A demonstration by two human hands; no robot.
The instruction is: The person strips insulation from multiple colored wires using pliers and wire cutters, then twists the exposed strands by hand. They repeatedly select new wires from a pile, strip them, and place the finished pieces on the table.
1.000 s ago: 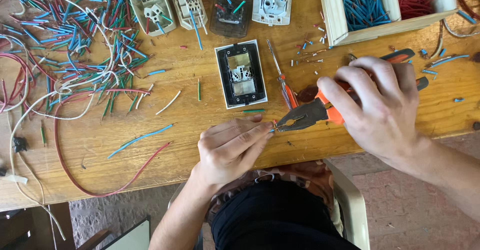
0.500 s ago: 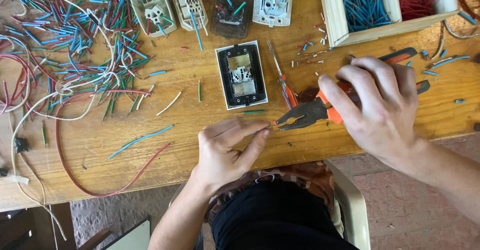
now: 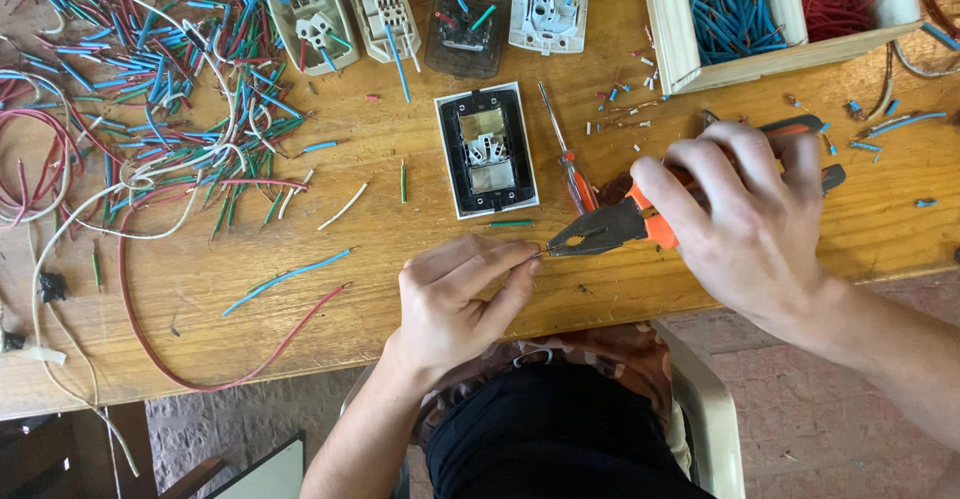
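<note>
At the near edge of the bench (image 3: 620,289), the left hand (image 3: 455,304) pinches something very thin between thumb and forefinger, fingers narrow and curled; the piece itself is too small to make out, probably a short wire end, and it meets the nose of the pliers (image 3: 590,237) just past the fingertips. Right hand (image 3: 745,224) wraps the orange pliers handles, fingers closed around both grips, so the jaws stand almost shut on that thin piece. Holding it close to the body over bare wood seems to give both wrists support and keep the work clear of the clutter. Screwdriver (image 3: 565,154) lies just above the pliers, beside the black switch plate (image 3: 487,151), which sits face-up in the middle of the bench, apparently kept within reach of both hands. Further back, four more switch bodies (image 3: 378,4) stand in a row, some with blue wire stubs in them. Loose wires (image 3: 150,89), blue, red and green, are heaped at the left, well apart from the hands. Wooden tray (image 3: 670,39) at the back right holds cut pieces sorted by colour, blue in one compartment, red in the next. Small offcuts lie scattered between tray and pliers.
</note>
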